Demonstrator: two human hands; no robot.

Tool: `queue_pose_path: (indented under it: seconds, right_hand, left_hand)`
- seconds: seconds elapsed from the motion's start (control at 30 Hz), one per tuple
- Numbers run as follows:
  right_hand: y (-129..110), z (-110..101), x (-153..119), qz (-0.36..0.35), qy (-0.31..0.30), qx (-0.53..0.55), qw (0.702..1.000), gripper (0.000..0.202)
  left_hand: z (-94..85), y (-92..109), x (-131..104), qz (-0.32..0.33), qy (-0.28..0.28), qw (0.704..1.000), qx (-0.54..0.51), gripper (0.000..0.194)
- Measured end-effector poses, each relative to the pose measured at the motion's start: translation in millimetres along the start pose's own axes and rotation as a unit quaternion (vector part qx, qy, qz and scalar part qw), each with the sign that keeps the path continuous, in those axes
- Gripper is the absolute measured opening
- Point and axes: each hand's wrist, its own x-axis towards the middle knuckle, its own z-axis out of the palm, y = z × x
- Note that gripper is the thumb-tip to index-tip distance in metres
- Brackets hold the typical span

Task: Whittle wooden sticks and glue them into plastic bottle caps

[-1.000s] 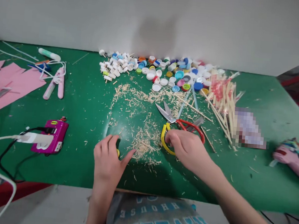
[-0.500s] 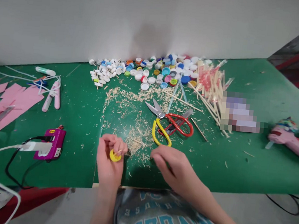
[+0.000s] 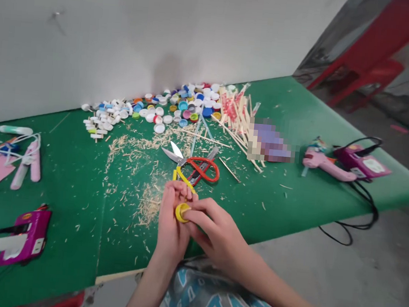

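Observation:
My left hand (image 3: pixel 172 227) is curled, palm up, around a yellow bottle cap (image 3: pixel 178 213) whose hollow side faces up. A short pale piece, apparently wooden stick, shows inside the cap. The fingers of my right hand (image 3: pixel 216 226) are pinched together at the cap's right edge, on that pale piece as far as I can see. Just beyond my hands lie scissors (image 3: pixel 178 158) with one red and one yellow handle, blades apart. A red cutter knife (image 3: pixel 203 167) lies under the red handle. Wood shavings (image 3: pixel 148 203) are heaped left of my hands.
Loose bottle caps (image 3: pixel 183 106) and capped stick pieces (image 3: pixel 101 123) line the wall. Wooden sticks (image 3: pixel 236 118) lie behind right, beside a blurred-out object (image 3: pixel 272 142). A pink glue gun (image 3: pixel 327 166) and purple power box (image 3: pixel 363 162) sit right; another power box (image 3: pixel 30 236) with cables stands left.
My view has swung to the right. My right hand has come over to my left, and its fingers now meet at the yellow cap. My left hand still holds the cap.

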Motion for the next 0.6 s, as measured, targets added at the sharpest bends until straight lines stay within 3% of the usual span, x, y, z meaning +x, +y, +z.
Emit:
queue_pose_path:
  seconds: [0.1,0.27,0.47,0.6]
  right_hand:
    - [11,-18,-7,0.025,0.032,-0.047,0.998,0.020]
    - [30,-46,-21,0.054,0.091,-0.126,0.986,0.019]
    - [42,-61,-44,0.066,0.083,-0.141,0.984,0.026]
    - [45,-65,-53,0.077,0.090,-0.123,0.985,0.029]
  left_hand:
    - [0.2,-7,6,0.017,-0.044,0.990,0.134,0.014]
    - [4.3,-4,14,0.002,-0.168,0.910,0.380,0.018]
    - [24.9,-11,21,-0.013,-0.273,0.807,0.523,0.027]
    - [30.6,-18,30,0.010,-0.295,0.770,0.566,0.033]
